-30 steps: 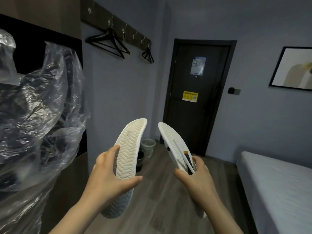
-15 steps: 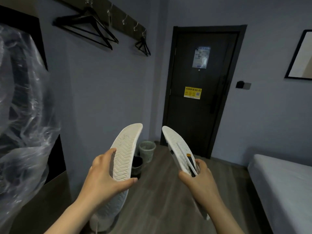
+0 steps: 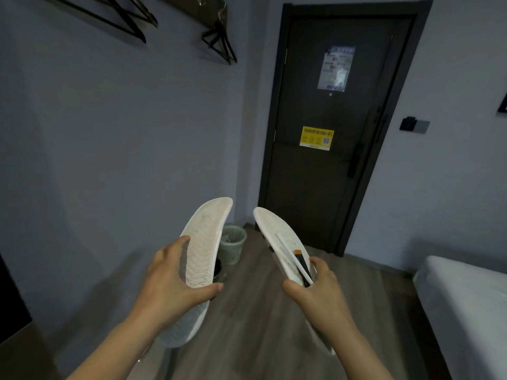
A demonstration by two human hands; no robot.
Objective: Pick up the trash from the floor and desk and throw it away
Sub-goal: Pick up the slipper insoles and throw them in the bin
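Grey walls box in a small room: dark door [image 3: 329, 182] ahead, hangers [image 3: 219, 42] above, bed [image 3: 466, 311] at right, wood floor [image 3: 260, 338] below. Near the door stands a green bin [image 3: 234, 242], with a dark bin [image 3: 218, 267] just in front, partly hidden. The left hand [image 3: 170, 283] is curled round the left slipper [image 3: 204, 237], thumb across its tread; the right hand [image 3: 315, 292] grips the right slipper [image 3: 270, 231], pinning a white stick [image 3: 288, 253] and a black item [image 3: 301, 263] against it. Pickup of this load looks done, I judge; dropping it in a bin is left. No desk shows, so remaining trash cannot be told
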